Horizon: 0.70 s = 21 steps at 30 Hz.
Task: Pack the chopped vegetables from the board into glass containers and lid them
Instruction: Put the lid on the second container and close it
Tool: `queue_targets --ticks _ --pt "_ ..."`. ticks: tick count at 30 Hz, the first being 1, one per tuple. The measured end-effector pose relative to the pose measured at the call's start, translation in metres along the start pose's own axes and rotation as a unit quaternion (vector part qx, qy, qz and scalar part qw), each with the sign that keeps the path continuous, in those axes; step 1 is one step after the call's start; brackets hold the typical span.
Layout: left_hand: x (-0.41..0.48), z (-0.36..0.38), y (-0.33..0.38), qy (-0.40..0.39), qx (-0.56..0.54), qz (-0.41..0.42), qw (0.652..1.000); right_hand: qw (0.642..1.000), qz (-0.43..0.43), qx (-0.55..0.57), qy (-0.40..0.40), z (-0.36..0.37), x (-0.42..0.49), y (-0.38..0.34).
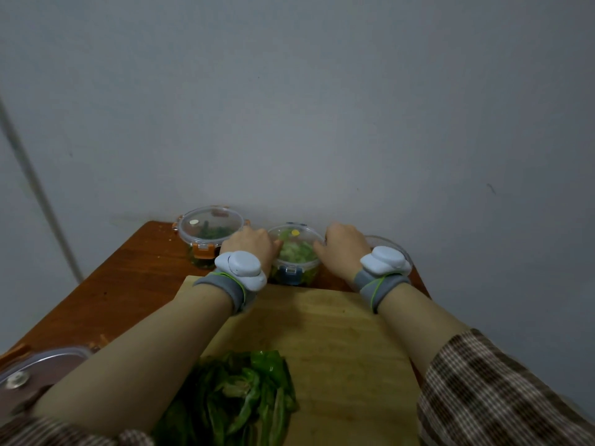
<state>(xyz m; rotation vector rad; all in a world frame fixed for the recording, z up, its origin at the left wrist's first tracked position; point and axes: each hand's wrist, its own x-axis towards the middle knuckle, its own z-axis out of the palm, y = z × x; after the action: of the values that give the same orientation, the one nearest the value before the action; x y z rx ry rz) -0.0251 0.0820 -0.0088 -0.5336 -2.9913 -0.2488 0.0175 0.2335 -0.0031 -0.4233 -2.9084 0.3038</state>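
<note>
Reddish-brown wood is seen as the counter (122,278), and far back from the left hand, beside that elbow, a loose clear lid (38,371) with orange tabs is laid flat. Just left of the left hand (251,244) and a little beyond it, an orange-clipped container (209,233) is stood with its lid on, and dark green pieces are seen through the glass. The left hand is clasped against the left side of a blue-clipped container (294,252), its fingers curled round the rim and its thumb laid at the lid's edge; the fingertips are hidden by the back of the hand. This container is held between the two hands, lidded, and is filled with pale green chopped vegetables (296,254). Its right side is grasped in the same way by the right hand (343,246), the thumb touching the lid's rim. Just beyond the right wrist, another glass container (391,244) is partly hidden, and its contents cannot be made out. Below both hands, under the forearms, a wooden cutting board (338,333) is laid on the counter, its far edge close to the held container. Green pepper pieces (244,391) are heaped on its near left part, beside the left forearm.
</note>
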Motion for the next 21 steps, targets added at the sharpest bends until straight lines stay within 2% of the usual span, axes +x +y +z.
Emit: queue_targets --ticks 8,16,21 --pt "0.008 0.004 0.001 -0.009 -0.097 -0.033 0.995 0.994 0.067 0.082 0.007 0.011 0.003 -0.001" --pt "0.016 0.007 -0.002 0.012 -0.134 -0.097 0.986 0.960 0.135 0.240 0.041 0.013 0.007 0.003" --pt "0.022 0.011 -0.006 0.004 -0.188 -0.102 0.977 0.967 0.132 0.217 0.035 0.016 0.003 0.003"
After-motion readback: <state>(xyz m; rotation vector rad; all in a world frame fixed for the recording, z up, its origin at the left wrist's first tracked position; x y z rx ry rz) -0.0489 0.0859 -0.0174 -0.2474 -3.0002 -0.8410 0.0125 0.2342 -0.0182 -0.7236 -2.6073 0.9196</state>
